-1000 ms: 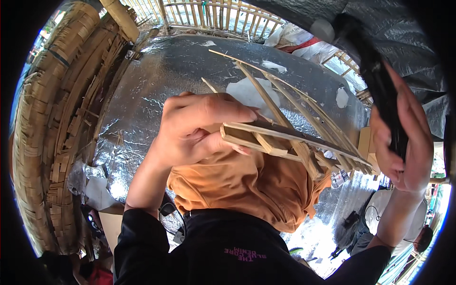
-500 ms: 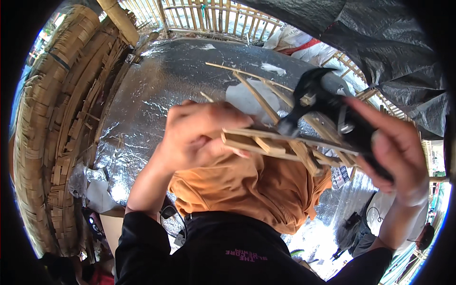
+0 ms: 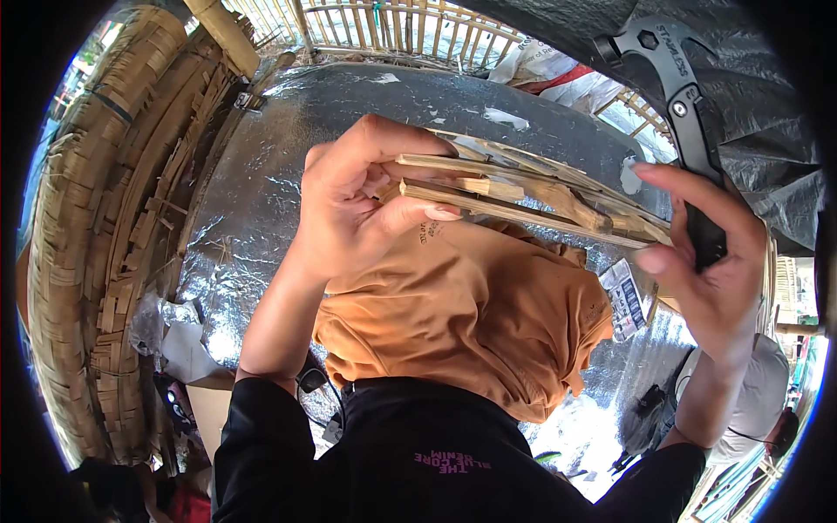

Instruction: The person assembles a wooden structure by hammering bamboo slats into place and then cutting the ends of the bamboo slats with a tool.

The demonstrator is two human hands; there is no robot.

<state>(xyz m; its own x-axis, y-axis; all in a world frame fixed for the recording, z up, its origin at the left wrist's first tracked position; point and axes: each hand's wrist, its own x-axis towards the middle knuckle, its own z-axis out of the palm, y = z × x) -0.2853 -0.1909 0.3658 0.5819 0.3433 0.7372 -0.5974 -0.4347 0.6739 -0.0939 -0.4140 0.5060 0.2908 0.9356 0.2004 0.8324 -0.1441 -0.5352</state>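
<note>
My left hand is closed round the left end of a small slatted bamboo frame, thumb on the near strip and fingers on the far one. Short crosspieces sit between the frame's two long strips, and thinner slats stretch away behind them. In my right hand a black and grey claw hammer stands head up, gripped low on its handle against the palm. The right index finger points out toward the frame's right end, and the thumb is close to that same end. Whether they touch it I cannot tell.
Orange-brown cloth covers my lap below the frame. Beneath me spreads a silvery foil sheet. Rolled woven bamboo mats stand at the left, a bamboo slat fence at the back, and black plastic sheeting hangs at the right.
The hammer has risen off the frame, up and to the right, its head now pointing upward. The frame has tilted, showing the gap between its strips, and my left hand has turned with it.
</note>
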